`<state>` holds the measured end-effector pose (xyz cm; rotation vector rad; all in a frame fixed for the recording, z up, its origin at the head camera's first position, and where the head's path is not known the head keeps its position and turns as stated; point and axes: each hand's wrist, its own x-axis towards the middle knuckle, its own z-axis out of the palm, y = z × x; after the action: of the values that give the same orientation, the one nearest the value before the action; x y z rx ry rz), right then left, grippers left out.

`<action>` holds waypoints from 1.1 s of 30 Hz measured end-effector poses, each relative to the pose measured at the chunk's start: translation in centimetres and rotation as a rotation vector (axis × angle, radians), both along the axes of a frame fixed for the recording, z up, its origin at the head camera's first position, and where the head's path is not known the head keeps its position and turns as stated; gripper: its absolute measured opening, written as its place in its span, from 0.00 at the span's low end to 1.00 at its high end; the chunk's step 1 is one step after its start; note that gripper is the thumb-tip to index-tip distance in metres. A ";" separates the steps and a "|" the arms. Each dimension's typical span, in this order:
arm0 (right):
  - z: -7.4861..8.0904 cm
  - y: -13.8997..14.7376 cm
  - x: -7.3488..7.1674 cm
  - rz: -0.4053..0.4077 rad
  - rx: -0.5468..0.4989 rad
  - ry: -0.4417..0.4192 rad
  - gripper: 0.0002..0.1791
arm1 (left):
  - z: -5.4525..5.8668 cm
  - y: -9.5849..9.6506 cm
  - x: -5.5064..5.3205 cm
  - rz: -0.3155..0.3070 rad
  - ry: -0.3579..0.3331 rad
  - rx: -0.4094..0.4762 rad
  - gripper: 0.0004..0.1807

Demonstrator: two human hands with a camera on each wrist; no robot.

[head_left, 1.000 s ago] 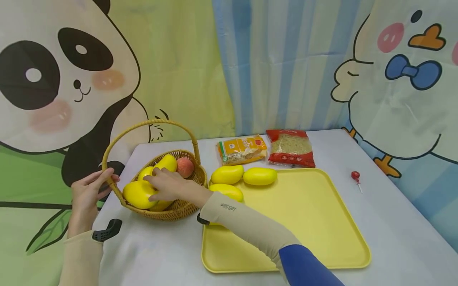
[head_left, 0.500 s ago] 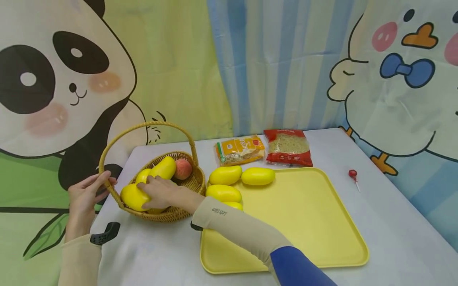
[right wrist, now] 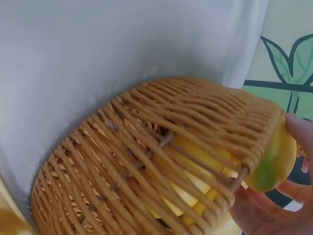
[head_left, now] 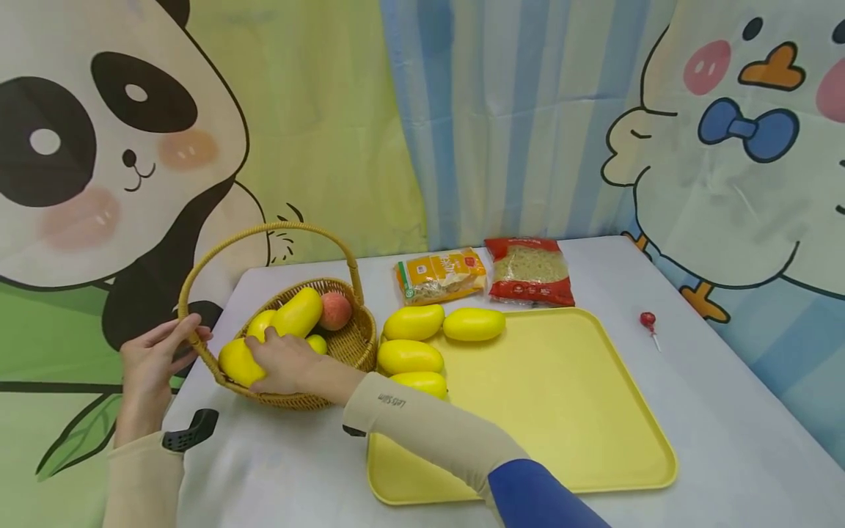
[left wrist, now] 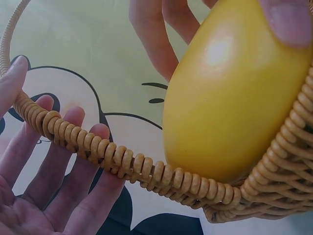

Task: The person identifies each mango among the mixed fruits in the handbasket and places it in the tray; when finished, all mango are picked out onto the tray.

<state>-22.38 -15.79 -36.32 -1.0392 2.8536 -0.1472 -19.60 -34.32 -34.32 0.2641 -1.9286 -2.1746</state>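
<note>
My left hand (head_left: 148,367) holds the handle (head_left: 189,282) of a wicker basket (head_left: 364,339) near its left base; in the left wrist view the fingers curl around the wrapped cane (left wrist: 93,144). My right hand (head_left: 287,364) reaches into the basket and grips a yellow mango (head_left: 238,363) at the left end, its thumb and fingers on opposite sides in the left wrist view. That mango (right wrist: 276,164) shows a green patch in the right wrist view. More mangoes (head_left: 298,312) and a pinkish peach (head_left: 335,312) lie in the basket, partly hidden by my right hand.
A yellow tray (head_left: 541,403) lies right of the basket, with several mangoes (head_left: 411,357) along its left side. Behind it lie an orange food packet (head_left: 441,276) and a red packet (head_left: 530,271). A red lollipop (head_left: 648,320) is at the right. My right forearm crosses the tray.
My right hand has moved slightly left with its grip on the mango, uncovering another yellow fruit beside the wrist. The left hand stays on the handle. The whole view has shifted a little.
</note>
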 end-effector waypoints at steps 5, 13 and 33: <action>-0.2 -0.4 0.4 -0.037 -0.006 0.032 0.45 | 0.0 0.0 0.1 -0.001 -0.006 -0.006 0.12; -0.7 -2.1 1.6 -0.106 -0.018 0.068 0.44 | 0.0 -1.0 1.0 0.005 -0.022 -0.003 0.09; 1.3 2.8 0.8 -0.027 -0.058 0.050 0.41 | 0.0 -0.2 0.0 0.015 -0.019 -0.029 0.11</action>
<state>-21.60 -12.99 -35.06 -1.0297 2.9251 -0.2101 -19.63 -34.47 -34.29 0.2945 -1.9608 -2.1401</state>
